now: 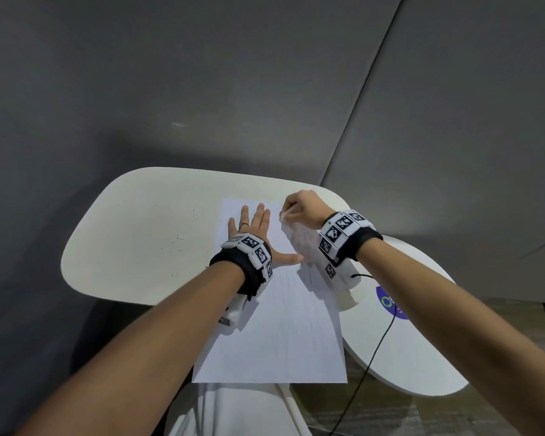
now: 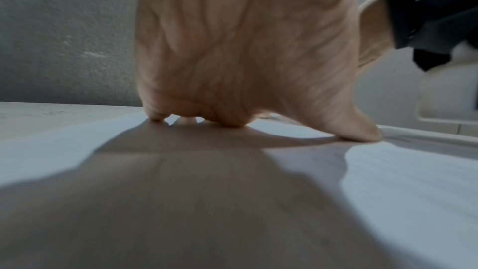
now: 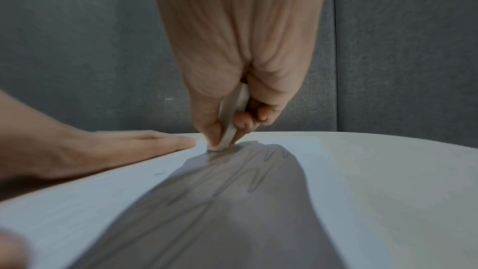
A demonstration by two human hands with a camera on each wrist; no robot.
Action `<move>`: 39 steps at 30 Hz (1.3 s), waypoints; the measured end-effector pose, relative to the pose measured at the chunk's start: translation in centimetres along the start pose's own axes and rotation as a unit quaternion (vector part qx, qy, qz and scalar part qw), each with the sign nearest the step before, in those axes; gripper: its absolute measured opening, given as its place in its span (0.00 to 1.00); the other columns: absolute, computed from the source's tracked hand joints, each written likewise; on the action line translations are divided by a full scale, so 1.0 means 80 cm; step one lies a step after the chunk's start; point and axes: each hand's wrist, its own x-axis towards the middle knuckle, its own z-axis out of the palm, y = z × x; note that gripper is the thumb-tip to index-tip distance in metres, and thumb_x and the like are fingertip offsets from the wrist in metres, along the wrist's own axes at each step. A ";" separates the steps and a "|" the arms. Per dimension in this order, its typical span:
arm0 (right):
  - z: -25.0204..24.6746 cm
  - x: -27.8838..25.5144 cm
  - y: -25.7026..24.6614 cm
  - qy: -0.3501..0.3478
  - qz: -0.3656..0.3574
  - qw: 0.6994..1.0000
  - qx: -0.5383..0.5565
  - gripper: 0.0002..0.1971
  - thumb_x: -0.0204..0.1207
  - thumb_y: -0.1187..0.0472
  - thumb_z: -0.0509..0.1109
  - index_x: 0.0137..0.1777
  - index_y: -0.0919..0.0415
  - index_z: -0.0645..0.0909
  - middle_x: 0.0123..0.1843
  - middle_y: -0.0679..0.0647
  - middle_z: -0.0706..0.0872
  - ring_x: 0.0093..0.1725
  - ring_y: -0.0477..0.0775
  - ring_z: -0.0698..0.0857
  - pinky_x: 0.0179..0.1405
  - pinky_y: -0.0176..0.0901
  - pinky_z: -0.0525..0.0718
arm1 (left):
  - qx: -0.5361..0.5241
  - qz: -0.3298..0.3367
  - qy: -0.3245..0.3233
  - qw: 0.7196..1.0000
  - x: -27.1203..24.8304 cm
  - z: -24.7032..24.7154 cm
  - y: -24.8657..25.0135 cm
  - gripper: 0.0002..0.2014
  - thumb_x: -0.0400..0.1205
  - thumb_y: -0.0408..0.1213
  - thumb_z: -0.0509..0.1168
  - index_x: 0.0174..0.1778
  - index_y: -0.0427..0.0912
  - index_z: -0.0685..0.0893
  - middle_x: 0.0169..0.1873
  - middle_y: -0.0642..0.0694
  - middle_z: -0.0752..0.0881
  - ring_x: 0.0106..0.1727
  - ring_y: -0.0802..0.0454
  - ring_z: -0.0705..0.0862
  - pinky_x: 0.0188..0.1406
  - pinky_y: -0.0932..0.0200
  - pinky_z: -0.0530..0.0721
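Observation:
A white sheet of paper [image 1: 274, 325] with faint pencil lines lies on the small white table [image 1: 139, 234]. My left hand [image 1: 252, 228] rests flat on the sheet's far left part, fingers spread and thumb out to the right; from the left wrist view the left hand [image 2: 232, 69] presses the paper [image 2: 413, 181]. My right hand [image 1: 299, 206] pinches a white eraser [image 1: 282, 216] at the sheet's far right edge. In the right wrist view the eraser [image 3: 230, 122] stands on its end on the paper [image 3: 103, 201], held between thumb and fingers of the right hand [image 3: 238, 48].
A second round white table [image 1: 416, 341] with a purple sticker [image 1: 389, 302] stands lower at the right, with a black cable [image 1: 375, 350] running across it. Grey padded wall panels [image 1: 202, 73] close off the far side. Small dark crumbs [image 1: 183, 237] dot the table left of the sheet.

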 end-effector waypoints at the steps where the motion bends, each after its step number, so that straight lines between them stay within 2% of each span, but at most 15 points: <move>1: 0.002 0.004 -0.002 0.026 0.003 1.000 0.002 0.07 0.70 0.69 0.70 0.47 0.68 0.86 0.48 0.57 0.90 0.44 0.52 0.83 0.28 0.21 0.70 | -0.002 -0.001 -0.001 1.000 -0.002 0.000 0.000 0.67 0.59 0.84 0.57 0.85 0.49 0.37 0.84 0.53 0.34 0.84 0.45 0.32 0.80 0.36 0.35; 5: 0.012 -0.016 0.002 0.005 -0.034 0.999 0.010 0.06 0.71 0.69 0.70 0.46 0.69 0.84 0.47 0.58 0.89 0.41 0.50 0.82 0.37 0.29 0.75 | 0.003 0.003 -0.010 1.000 -0.002 -0.001 -0.002 0.66 0.60 0.83 0.57 0.85 0.49 0.36 0.83 0.54 0.33 0.83 0.45 0.31 0.80 0.35 0.36; 8: 0.010 -0.030 0.012 -0.055 -0.049 0.997 0.032 0.04 0.68 0.69 0.72 0.43 0.67 0.84 0.41 0.53 0.88 0.36 0.44 0.83 0.33 0.22 0.75 | 0.001 0.003 -0.015 1.000 -0.004 -0.003 -0.001 0.66 0.61 0.83 0.57 0.85 0.49 0.35 0.83 0.55 0.33 0.83 0.45 0.31 0.80 0.35 0.35; 13: 0.027 -0.017 0.041 0.124 0.069 0.957 0.252 0.01 0.69 0.68 0.71 0.37 0.65 0.83 0.31 0.54 0.84 0.30 0.48 0.81 0.32 0.34 0.80 | 0.002 0.004 -0.032 0.999 -0.007 -0.008 0.002 0.63 0.65 0.80 0.57 0.85 0.45 0.35 0.83 0.51 0.32 0.83 0.45 0.31 0.80 0.37 0.35; 15: 0.034 -0.018 0.054 0.137 0.094 0.944 0.285 0.03 0.70 0.67 0.71 0.37 0.67 0.82 0.29 0.54 0.83 0.28 0.49 0.80 0.33 0.41 0.80 | 0.024 0.010 -0.019 0.999 -0.010 -0.006 0.009 0.56 0.74 0.75 0.53 0.84 0.40 0.36 0.84 0.46 0.33 0.84 0.46 0.32 0.81 0.41 0.35; 18: 0.035 -0.015 0.059 0.148 0.103 0.940 0.289 0.05 0.71 0.64 0.70 0.35 0.62 0.80 0.31 0.52 0.85 0.31 0.49 0.82 0.36 0.41 0.80 | 0.068 0.082 0.003 0.994 -0.017 -0.005 0.027 0.39 0.87 0.56 0.47 0.84 0.36 0.37 0.84 0.41 0.35 0.84 0.45 0.34 0.83 0.44 0.37; 21: 0.035 -0.011 0.059 0.152 0.102 0.943 0.280 0.05 0.71 0.63 0.69 0.35 0.62 0.80 0.34 0.55 0.87 0.36 0.51 0.83 0.42 0.44 0.82 | 0.055 0.190 -0.066 0.978 -0.025 -0.002 0.029 0.32 0.90 0.49 0.44 0.85 0.41 0.38 0.84 0.46 0.35 0.84 0.48 0.35 0.81 0.44 0.39; 22: 0.036 -0.012 0.059 0.148 0.101 0.940 0.291 0.05 0.72 0.63 0.69 0.37 0.64 0.81 0.35 0.56 0.87 0.36 0.52 0.83 0.43 0.46 0.82 | 0.059 0.185 -0.074 0.978 -0.024 -0.001 0.023 0.31 0.90 0.49 0.43 0.85 0.42 0.39 0.84 0.48 0.36 0.85 0.48 0.36 0.81 0.44 0.39; 26: 0.037 -0.016 0.060 0.145 0.098 0.927 0.331 0.04 0.72 0.64 0.69 0.40 0.65 0.79 0.31 0.54 0.84 0.33 0.53 0.81 0.36 0.45 0.79 | 0.035 -0.072 -0.018 0.997 -0.010 -0.014 0.000 0.33 0.90 0.49 0.45 0.84 0.35 0.39 0.84 0.39 0.35 0.85 0.43 0.37 0.83 0.47 0.39; 27: 0.037 -0.017 0.060 0.146 0.096 0.927 0.332 0.04 0.72 0.64 0.69 0.39 0.64 0.79 0.30 0.54 0.84 0.32 0.53 0.81 0.35 0.44 0.79 | 0.056 -0.052 -0.012 0.997 -0.009 -0.015 0.000 0.32 0.90 0.49 0.44 0.84 0.35 0.39 0.84 0.40 0.35 0.84 0.42 0.36 0.83 0.46 0.40; 30: 0.036 -0.018 0.057 0.148 0.083 0.929 0.329 0.04 0.73 0.64 0.69 0.41 0.65 0.79 0.30 0.55 0.84 0.31 0.52 0.81 0.33 0.42 0.79 | 0.083 0.171 -0.049 0.981 -0.020 -0.018 0.010 0.28 0.91 0.46 0.42 0.86 0.45 0.41 0.84 0.48 0.35 0.84 0.44 0.36 0.83 0.42 0.41; 32: 0.036 -0.020 0.057 0.143 0.077 0.930 0.330 0.04 0.74 0.64 0.69 0.42 0.64 0.79 0.31 0.55 0.84 0.31 0.52 0.81 0.34 0.43 0.80 | 0.093 0.216 -0.070 0.969 -0.017 -0.016 0.006 0.27 0.91 0.47 0.42 0.86 0.51 0.42 0.84 0.52 0.36 0.84 0.45 0.36 0.81 0.40 0.41; 36: 0.036 -0.021 0.059 0.132 0.078 0.927 0.341 0.03 0.74 0.63 0.70 0.40 0.60 0.79 0.38 0.53 0.86 0.36 0.51 0.82 0.41 0.47 0.82 | 0.025 -0.117 -0.038 0.992 0.003 -0.030 -0.032 0.33 0.89 0.52 0.43 0.85 0.40 0.39 0.84 0.41 0.34 0.84 0.38 0.36 0.82 0.44 0.44; 37: 0.035 -0.022 0.060 0.130 0.076 0.928 0.342 0.03 0.74 0.62 0.70 0.40 0.59 0.79 0.39 0.53 0.86 0.36 0.50 0.82 0.41 0.46 0.83 | 0.024 -0.160 -0.023 0.987 0.002 -0.031 -0.037 0.35 0.89 0.52 0.44 0.84 0.36 0.39 0.83 0.37 0.34 0.84 0.36 0.36 0.82 0.46 0.43; 39: 0.034 -0.023 0.061 0.127 0.075 0.927 0.344 0.03 0.74 0.62 0.71 0.40 0.60 0.80 0.40 0.54 0.86 0.36 0.49 0.82 0.41 0.44 0.82 | 0.048 -0.125 0.037 0.990 -0.005 -0.032 -0.034 0.35 0.89 0.51 0.46 0.84 0.34 0.39 0.83 0.37 0.33 0.84 0.39 0.35 0.82 0.47 0.39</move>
